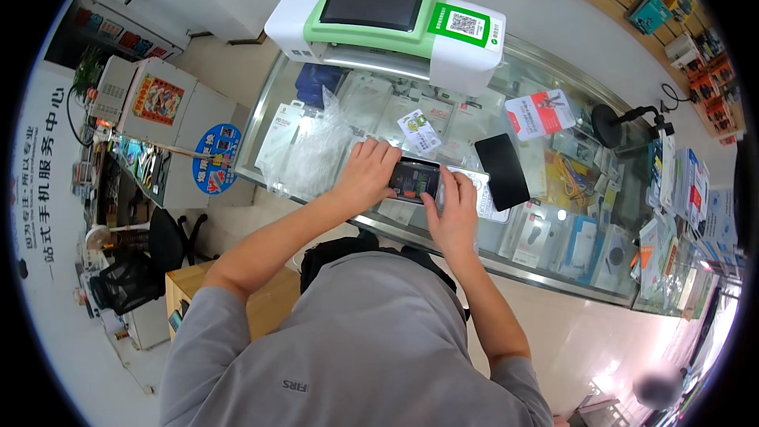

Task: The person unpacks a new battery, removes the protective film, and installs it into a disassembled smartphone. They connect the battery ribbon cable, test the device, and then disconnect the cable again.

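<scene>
Above the near edge of the glass display counter (383,223), both my hands hold a dark, phone-sized rectangular device (414,179) with red and green marks on its upper face. My left hand (367,173) grips its left end, fingers curled behind it and thumb along the edge. On the right end, my right hand (455,207) has its thumb at the front and its fingers over the side. Close to my right hand, a black phone-shaped slab (503,171) lies slanted over a pale, phone-sized item (484,196). Crumpled bubble wrap (310,152) lies left of my left hand.
A white and green machine with a dark screen (373,3) stands on the counter's far side. Small printed cards (419,131) and a red-and-white card (541,114) lie on the glass. A black stand (607,126) is at the right. Boxed goods show beneath the glass.
</scene>
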`<state>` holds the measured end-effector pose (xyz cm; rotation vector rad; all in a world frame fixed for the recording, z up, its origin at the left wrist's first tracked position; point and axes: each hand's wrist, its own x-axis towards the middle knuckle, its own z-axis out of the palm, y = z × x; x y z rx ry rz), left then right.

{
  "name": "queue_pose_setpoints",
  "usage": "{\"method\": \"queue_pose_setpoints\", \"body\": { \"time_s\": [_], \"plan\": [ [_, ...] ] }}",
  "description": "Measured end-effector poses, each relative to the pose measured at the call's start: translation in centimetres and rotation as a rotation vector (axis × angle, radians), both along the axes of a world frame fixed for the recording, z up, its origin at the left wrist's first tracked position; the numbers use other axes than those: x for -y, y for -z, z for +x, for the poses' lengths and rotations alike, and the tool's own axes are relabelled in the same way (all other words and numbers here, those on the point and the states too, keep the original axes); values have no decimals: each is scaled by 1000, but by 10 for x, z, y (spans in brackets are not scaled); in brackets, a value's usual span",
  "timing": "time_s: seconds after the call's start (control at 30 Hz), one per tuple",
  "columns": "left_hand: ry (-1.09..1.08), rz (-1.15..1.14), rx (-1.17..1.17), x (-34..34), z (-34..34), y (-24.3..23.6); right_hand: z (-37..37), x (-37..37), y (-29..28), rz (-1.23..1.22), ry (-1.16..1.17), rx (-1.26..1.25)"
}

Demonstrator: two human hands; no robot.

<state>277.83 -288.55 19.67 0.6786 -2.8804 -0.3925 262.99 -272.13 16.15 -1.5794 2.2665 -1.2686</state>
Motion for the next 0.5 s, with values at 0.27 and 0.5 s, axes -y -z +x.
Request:
{"method": "queue_pose_setpoints", "body": {
  "time_s": [0.27,0.5],
  "plan": [
    [-92,265,-477,10,8,-26,-26,42,-32,121,-278,383],
    [-367,1340,-583,17,70,-93,-8,41,-86,160,-408,1127]
  ]
}}
